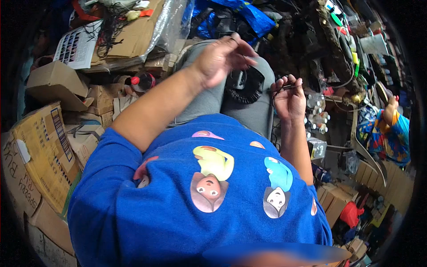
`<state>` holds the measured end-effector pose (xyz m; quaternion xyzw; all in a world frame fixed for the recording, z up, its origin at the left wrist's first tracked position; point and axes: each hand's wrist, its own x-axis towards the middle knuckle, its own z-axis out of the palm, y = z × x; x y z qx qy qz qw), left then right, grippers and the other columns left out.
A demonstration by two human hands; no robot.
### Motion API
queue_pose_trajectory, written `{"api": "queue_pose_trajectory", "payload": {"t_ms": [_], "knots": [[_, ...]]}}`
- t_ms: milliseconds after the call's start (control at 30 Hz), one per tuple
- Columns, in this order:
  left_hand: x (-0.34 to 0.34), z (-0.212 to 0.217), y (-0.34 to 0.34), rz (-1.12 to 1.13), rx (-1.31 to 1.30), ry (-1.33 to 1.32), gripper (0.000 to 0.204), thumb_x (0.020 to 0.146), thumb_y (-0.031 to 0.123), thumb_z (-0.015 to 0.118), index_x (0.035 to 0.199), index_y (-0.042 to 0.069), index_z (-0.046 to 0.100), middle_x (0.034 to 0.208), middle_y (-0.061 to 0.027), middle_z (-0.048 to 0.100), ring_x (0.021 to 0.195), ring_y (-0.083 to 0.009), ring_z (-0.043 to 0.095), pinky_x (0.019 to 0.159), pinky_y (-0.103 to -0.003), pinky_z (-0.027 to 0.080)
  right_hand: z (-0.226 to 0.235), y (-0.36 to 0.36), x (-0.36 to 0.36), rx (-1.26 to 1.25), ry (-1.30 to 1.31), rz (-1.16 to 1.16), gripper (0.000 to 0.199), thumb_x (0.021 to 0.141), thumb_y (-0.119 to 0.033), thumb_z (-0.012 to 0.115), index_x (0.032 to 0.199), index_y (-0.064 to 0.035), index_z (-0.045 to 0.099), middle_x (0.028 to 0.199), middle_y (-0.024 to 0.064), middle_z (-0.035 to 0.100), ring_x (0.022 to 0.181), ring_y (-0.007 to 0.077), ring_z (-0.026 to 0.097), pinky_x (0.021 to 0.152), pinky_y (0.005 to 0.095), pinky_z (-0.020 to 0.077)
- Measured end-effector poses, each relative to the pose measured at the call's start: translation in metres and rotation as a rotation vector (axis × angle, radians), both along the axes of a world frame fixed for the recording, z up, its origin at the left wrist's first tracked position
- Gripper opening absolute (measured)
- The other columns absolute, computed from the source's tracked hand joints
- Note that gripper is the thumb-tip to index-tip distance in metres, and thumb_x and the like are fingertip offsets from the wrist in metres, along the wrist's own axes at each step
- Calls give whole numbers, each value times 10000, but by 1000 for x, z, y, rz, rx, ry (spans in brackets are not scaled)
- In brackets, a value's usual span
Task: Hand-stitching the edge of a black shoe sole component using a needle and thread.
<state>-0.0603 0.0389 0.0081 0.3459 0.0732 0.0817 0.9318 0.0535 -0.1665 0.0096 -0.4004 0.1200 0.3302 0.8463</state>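
A black curved thing (245, 85) with a ridged, toothed-looking edge rests on my lap between my grey-trousered thighs; its kind is hard to make out. My left hand (222, 60) is raised just above it and to its left. Its fingers are bent and smeared by motion, and a dark thin line crosses near one fingertip. To the right of the black thing, my right hand (289, 98) is turned palm up. Its curled fingers hold a thin dark cord (279, 90), partly hidden by the fingers.
Cardboard boxes (55, 86) and a red-capped bottle (141, 82) stand at my left. A flat cardboard sheet with a tangle of black cords (113, 35) lies far left. Clear bottles (318, 113) are at my right, near a person in colourful cloth (391, 133).
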Motion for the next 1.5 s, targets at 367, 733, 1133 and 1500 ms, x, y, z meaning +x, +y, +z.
{"api": "queue_pose_trajectory", "payload": {"t_ms": [367, 733, 1133, 1500], "knots": [[-16, 0, 52, -53, 224, 163, 241, 949, 256, 461, 843, 53, 537, 783, -84, 617, 829, -245, 633, 809, -389, 490, -18, -51, 11, -65, -62, 401, 307, 914, -359, 530, 809, -75, 577, 785, 47, 565, 763, 175, 532, 812, 377, 426], [-53, 46, -1, 58, 2129, -6, 473, 647, 310, 754, 1039, 88, 609, 1145, -126, 554, 1058, -284, 529, 905, -408, 395, -118, -184, 35, -1249, -592, 758, 513, 796, -370, 655, 1188, -48, 581, 1065, 136, 640, 1024, 217, 583, 895, 338, 431], [46, 4, 40, 368, 1336, 97, 223, 776, 189, 619, 910, 13, 652, 851, -110, 660, 751, -203, 620, 708, -297, 487, 97, -57, 162, -1301, -1536, -27, 361, 773, -342, 643, 1019, -79, 660, 1080, 178, 602, 1076, 307, 530, 918, 372, 421], [41, 70, 103, 832, 1615, -24, 266, 738, 35, 570, 1002, 39, 603, 889, -111, 602, 801, -249, 593, 739, -337, 480, 119, -14, 220, -1845, -1207, 269, 482, 758, -432, 658, 1167, -183, 601, 1162, 116, 597, 1089, 274, 557, 934, 374, 426]]}}
